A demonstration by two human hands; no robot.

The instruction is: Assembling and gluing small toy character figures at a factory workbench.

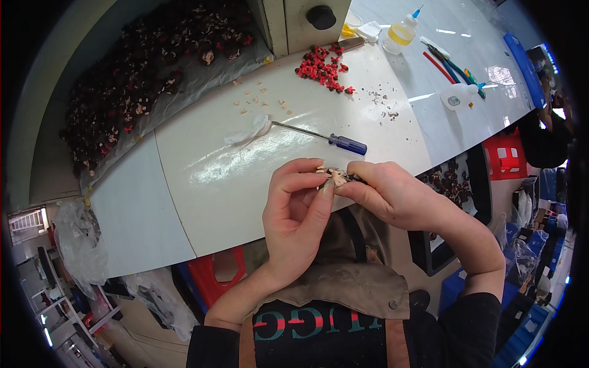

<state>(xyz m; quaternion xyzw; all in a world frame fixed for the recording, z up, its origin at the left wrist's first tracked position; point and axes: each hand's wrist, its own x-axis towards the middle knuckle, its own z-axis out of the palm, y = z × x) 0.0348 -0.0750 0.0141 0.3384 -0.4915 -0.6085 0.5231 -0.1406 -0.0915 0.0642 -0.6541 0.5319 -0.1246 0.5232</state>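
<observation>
Close in front of my body, above the table's near edge, both hands meet around a small part (337, 176) with pale cream and dark bits. My left hand (297, 205) pinches it between thumb and fingertips. From the other side, my right hand (392, 191) closes thumb and forefinger on its darker end. Fingers cover much of the part, so its exact kind is unclear. Just beyond the hands lies a screwdriver (347, 143) with a blue handle, its tip at a crumpled white cloth (261, 126). Farther off is a pile of small red and dark pieces (320, 69).
A large heap of dark parts with pale and red bits (178, 55) fills the far left. Cream chips (245, 101) and grey crumbs (386, 110) dot the tabletop (208, 214). At the far right are squeeze bottles (402, 32) and pliers (451, 64). A black tray (429, 245) of parts sits below right.
</observation>
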